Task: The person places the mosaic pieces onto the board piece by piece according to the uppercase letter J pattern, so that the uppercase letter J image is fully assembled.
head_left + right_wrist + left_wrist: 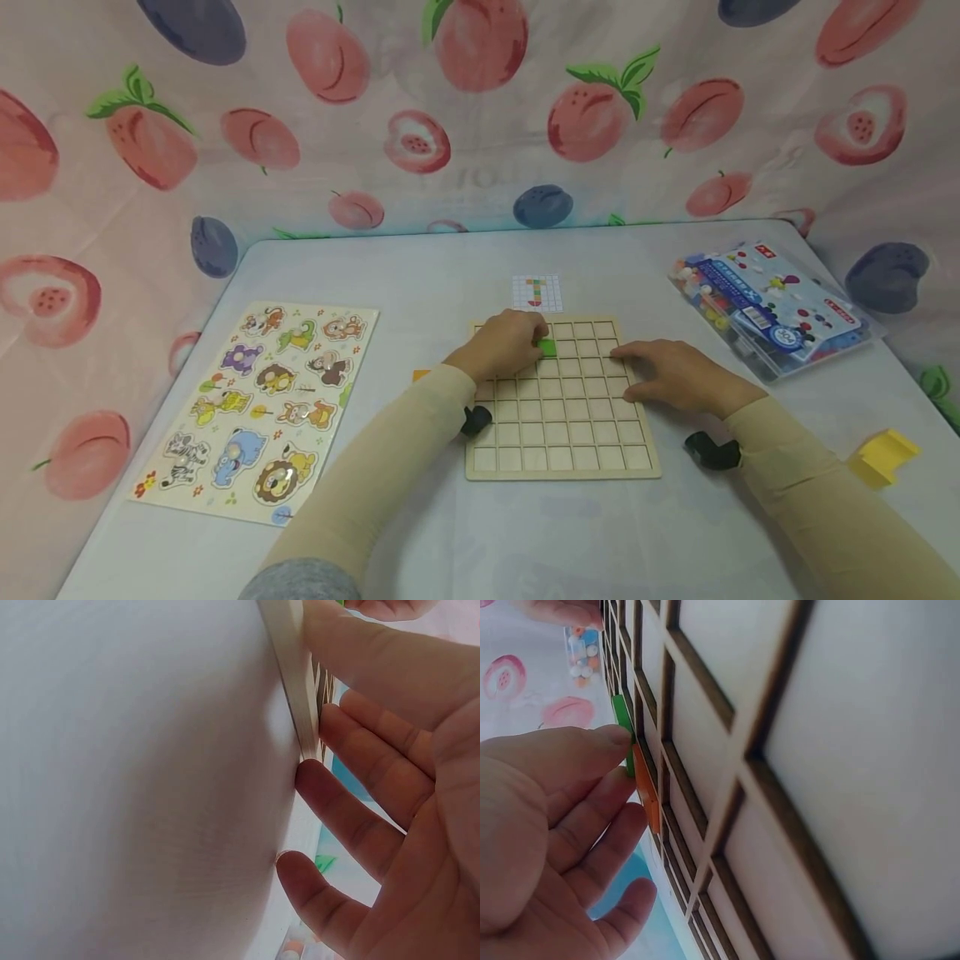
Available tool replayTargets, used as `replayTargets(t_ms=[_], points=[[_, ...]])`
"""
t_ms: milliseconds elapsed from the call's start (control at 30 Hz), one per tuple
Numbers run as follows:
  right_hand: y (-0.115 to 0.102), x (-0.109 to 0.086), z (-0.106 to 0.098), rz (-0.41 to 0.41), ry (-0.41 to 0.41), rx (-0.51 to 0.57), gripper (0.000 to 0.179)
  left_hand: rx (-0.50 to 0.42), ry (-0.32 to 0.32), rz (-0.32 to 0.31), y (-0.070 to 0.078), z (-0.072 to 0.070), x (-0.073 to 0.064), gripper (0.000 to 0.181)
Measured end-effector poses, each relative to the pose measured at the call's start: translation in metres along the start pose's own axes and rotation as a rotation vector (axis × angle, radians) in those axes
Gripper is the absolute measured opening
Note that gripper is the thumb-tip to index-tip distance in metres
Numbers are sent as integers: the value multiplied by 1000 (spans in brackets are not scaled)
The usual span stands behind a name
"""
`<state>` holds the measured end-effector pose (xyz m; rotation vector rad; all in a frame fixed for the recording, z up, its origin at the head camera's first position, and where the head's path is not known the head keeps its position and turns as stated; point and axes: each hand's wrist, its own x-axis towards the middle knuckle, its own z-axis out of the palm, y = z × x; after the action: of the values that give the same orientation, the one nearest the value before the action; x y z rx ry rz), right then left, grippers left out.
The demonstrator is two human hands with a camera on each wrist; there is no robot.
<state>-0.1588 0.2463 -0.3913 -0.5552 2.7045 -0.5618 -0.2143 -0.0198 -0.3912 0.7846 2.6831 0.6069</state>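
Observation:
A wooden grid board [564, 434] with square compartments lies on the table. My left hand [504, 343] is over its upper part and pinches a green square tile [549, 348] between thumb and index finger. In the left wrist view an orange tile [646, 787] sits in the grid beside the green tile [622, 720]; from the head my hand hides it. My right hand [678, 377] rests at the board's right edge, fingers extended and touching the rim. Behind the board lies a small printed card [536, 293] with a colored-square pattern.
An animal picture puzzle [255, 408] lies at the left. At the back right is a clear plastic box [780, 308] of colorful pieces. A yellow object [882, 458] is at the far right. Part of an orange piece [421, 376] shows beside the left sleeve.

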Motion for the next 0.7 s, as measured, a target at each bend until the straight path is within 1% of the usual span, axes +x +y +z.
replayTargets(t_ms=[167,533,700], points=[[1,0,0,3,0,2,63,11,-6,-17,0,1,1,27],[1,0,0,-19,7,-1,62,19,-9,-22,0,1,1,27],[2,1,1,-14,8,0,61,18,-17,-22,1,0,1,28]])
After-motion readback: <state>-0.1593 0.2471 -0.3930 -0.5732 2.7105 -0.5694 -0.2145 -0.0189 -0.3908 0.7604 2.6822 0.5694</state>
